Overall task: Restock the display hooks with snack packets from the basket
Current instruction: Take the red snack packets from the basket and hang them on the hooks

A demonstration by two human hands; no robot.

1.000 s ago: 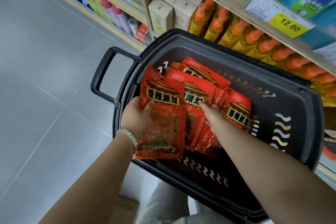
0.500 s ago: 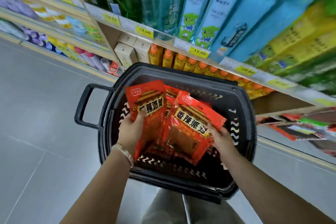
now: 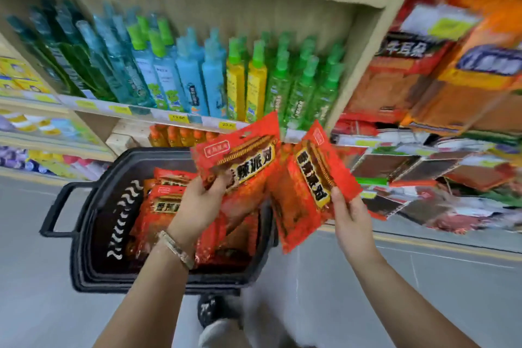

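Nearest the camera, two bare forearms reach up from the bottom edge, with a dark shoe (image 3: pixel 210 311) on the grey floor (image 3: pixel 423 291) between them and a pale bracelet (image 3: pixel 176 248) on the left wrist. Just beyond, the left hand (image 3: pixel 197 206) grips a red snack packet (image 3: pixel 243 158) low down, thumb across its front; more red packets fan out behind it, their number unclear. The right hand (image 3: pixel 350 217) pinches a second red packet (image 3: pixel 308 186) by its right edge, tilted so the label runs downward. Both packets are glossy red with a black-and-gold band of Chinese characters and a darker window beneath. They are held up over the far right corner of the black basket (image 3: pixel 93 223), which stands on the floor and holds further packets (image 3: pixel 166 200) of the same kind, partly hidden by the left arm. Farther off, a shelf (image 3: pixel 93 103) carries blue, yellow and green spray bottles (image 3: pixel 197 79). At far right, hanging packets (image 3: pixel 423 79) are smeared by blur, their print unreadable.
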